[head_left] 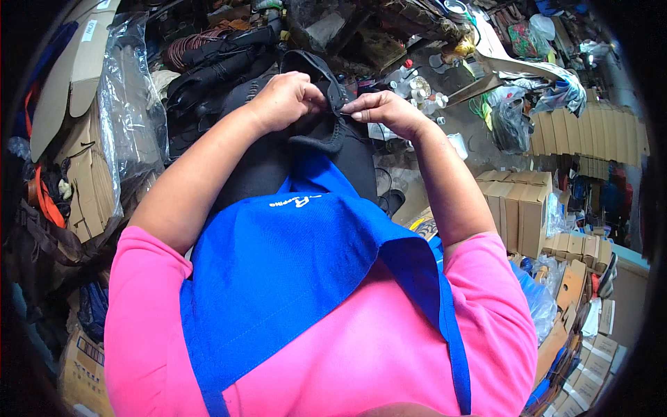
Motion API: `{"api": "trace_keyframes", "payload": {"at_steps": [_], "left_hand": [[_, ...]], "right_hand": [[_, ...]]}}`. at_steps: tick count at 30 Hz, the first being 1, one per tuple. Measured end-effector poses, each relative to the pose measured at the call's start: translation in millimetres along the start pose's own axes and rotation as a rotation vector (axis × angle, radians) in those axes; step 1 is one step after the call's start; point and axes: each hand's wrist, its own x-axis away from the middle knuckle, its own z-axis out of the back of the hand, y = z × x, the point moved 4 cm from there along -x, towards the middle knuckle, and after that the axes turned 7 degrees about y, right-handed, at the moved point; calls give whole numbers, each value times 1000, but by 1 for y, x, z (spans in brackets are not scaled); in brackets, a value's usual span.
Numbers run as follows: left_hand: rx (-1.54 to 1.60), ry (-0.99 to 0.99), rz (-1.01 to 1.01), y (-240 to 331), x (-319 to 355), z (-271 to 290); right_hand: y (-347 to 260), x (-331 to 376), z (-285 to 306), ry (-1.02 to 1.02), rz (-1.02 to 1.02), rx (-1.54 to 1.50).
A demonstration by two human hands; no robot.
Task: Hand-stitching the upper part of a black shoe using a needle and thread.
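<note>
Over my lap is a black shoe (321,142), with a row of coarse stitches along its curved edge. My left hand (288,101) is closed on the shoe's far left side, its fingertips bent into the opening and partly hidden. From the right, my right hand (389,112) pinches at the stitched edge with thumb and forefinger. Something thin and pale shows at those fingertips, too small to name. The two hands are a short way apart, with the shoe's edge between them. A blue apron (292,257) lies below the shoe.
Black shoes or shoe parts (201,94) are heaped at the left, beside a clear plastic bag (128,104). Plastic bottles (420,90) stand beyond my right hand. Cardboard boxes (517,208) are stacked at the right, with a dark plastic bag (511,125) farther off.
</note>
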Motion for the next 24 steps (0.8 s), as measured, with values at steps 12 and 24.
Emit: {"api": "trace_keyframes", "payload": {"at_steps": [12,24], "left_hand": [[20,41,230,22,30,9],[238,25,485,7,14,-27]], "right_hand": [[-3,19,-18,196,-35,-88],[-3,13,-20,215,-45,-168]]}}
